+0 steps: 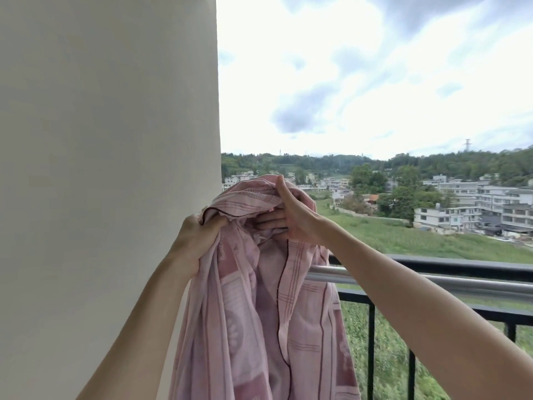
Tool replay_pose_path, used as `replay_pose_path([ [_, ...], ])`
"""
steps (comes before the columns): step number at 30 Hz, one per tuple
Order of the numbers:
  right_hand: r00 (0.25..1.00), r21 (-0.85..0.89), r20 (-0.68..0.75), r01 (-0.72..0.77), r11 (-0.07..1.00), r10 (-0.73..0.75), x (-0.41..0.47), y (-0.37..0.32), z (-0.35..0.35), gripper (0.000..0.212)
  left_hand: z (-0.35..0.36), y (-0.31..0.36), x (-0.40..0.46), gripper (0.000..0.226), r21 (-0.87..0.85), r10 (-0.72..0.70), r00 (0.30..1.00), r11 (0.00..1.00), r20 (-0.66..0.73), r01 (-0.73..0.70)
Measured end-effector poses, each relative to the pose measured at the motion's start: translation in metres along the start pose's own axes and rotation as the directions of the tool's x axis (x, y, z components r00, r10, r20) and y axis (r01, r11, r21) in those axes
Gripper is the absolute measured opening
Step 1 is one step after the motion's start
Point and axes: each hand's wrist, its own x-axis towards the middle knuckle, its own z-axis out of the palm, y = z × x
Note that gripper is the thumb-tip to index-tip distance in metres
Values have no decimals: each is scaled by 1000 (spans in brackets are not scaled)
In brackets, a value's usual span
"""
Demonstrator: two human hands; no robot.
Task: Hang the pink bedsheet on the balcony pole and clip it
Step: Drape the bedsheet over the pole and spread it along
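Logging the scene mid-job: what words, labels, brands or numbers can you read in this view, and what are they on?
No readable text anywhere in this view.
pink bedsheet: woven blocks and stripes only; some shapes look letter-like, but none can be read.
silver pole and black railing: no markings show.
white wall: plain.
distant buildings: too small to show any sign.

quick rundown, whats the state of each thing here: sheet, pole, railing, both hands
pink bedsheet: bunched, held up in both hands, not spread out, no clip visible
pole: bare on the right; left end hidden behind the sheet
railing: nothing on it
left hand: grips the sheet's dark-stitched edge
right hand: grips the bunched top
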Motion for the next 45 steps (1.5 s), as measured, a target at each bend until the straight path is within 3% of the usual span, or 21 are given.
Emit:
replay_pose_path([
  [3, 994, -63, -97, 48, 997, -55, 22, 5, 12, 94, -5, -10, 10, 8, -6, -12, 1000, 1000, -5, 12],
  [6, 970, -136, -178, 142, 980, -166, 52, 14, 17, 89, -11, -17, 22, 12, -27, 3, 1000, 1000, -26, -3],
  [10, 950, -182, -191, 212, 960, -246, 74, 0, 14, 100, -13, -12, 37, 12, -42, -12, 999, 999, -34, 10],
  [13, 948, -153, -153, 255, 955, -277, 93, 2, -3, 84, -5, -9, 41, 15, -14, 3, 1000, 1000, -2, -3],
  [16, 971, 0, -170, 174, 985, -171, 69, 4, -14, 68, 10, -13, 33, 17, 54, 29, 997, 998, 71, -33],
  [20, 998, 174, 32, 49, 984, -55, 32, 12, -42, 80, 37, -7, 16, 20, 110, 95, 987, 988, 130, -110],
  [27, 989, 449, 114, 37, 893, -98, -35, -10, -94, 103, 86, 38, -11, 23, 41, 200, 931, 974, 305, -223],
  [30, 985, 524, 108, 59, 850, -135, -51, -14, -102, 101, 95, 47, -19, 22, -51, 156, 919, 988, 361, -147],
  [32, 992, 559, 86, 33, 829, -97, -54, -11, -104, 96, 94, 44, -23, 33, -108, 115, 881, 991, 458, -73],
  [35, 991, 572, 90, -134, 809, 100, -55, 6, -99, 90, 83, 26, -32, 53, -41, 86, 825, 996, 559, -76],
  [38, 962, 585, 127, -271, 765, 243, -56, 24, -81, 85, 72, 3, -40, 47, 62, 85, 834, 988, 545, -142],
  [41, 967, 646, 138, -252, 720, 215, -54, 26, -62, 82, 59, -11, -40, 54, 95, 74, 861, 986, 504, -140],
  [45, 981, 668, 164, -184, 721, 100, -51, 23, -46, 77, 36, -24, -31, 98, -7, 42, 834, 999, 550, -46],
])
